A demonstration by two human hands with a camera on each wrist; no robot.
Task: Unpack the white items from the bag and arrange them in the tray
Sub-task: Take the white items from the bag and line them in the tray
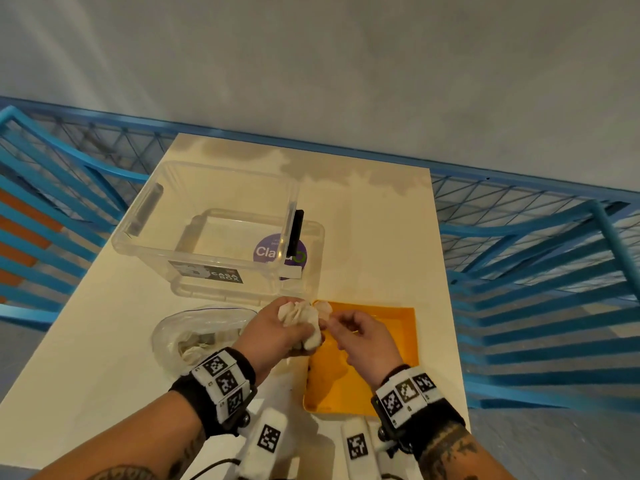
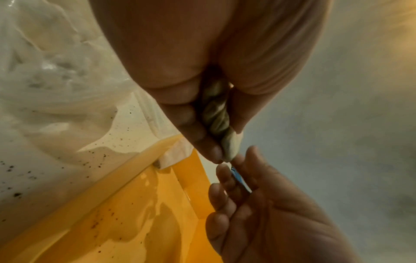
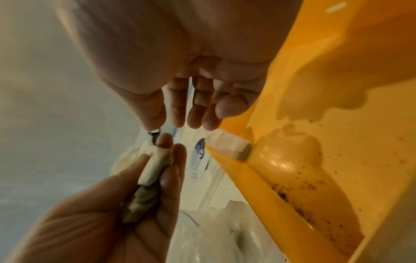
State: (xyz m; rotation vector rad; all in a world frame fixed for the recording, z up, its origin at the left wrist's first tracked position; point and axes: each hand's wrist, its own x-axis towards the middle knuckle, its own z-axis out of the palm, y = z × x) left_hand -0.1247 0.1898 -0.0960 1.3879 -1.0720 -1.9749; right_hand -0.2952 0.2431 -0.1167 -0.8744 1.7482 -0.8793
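White, soft and bunched, a clump of white items [image 1: 300, 317] sits clamped in the left hand [image 1: 277, 332], whose fingers [image 2: 198, 131] curl tight round it, held above the far left corner of the orange tray [image 1: 391, 358]. The right hand [image 1: 363, 336] hovers just beside it with fingers [image 3: 195, 108] loosely curled and apart, tips near the bundle but gripping nothing that I can see. The clear bag [image 1: 194, 332] lies on the bench [image 1: 381, 244] left of the tray, with more white items inside. A clear storage box [image 1: 207, 233] stands behind. Risk, as I judge it: the items look tangled, so pulling one free could drag others out and drop them beyond the tray's rim onto the bench.
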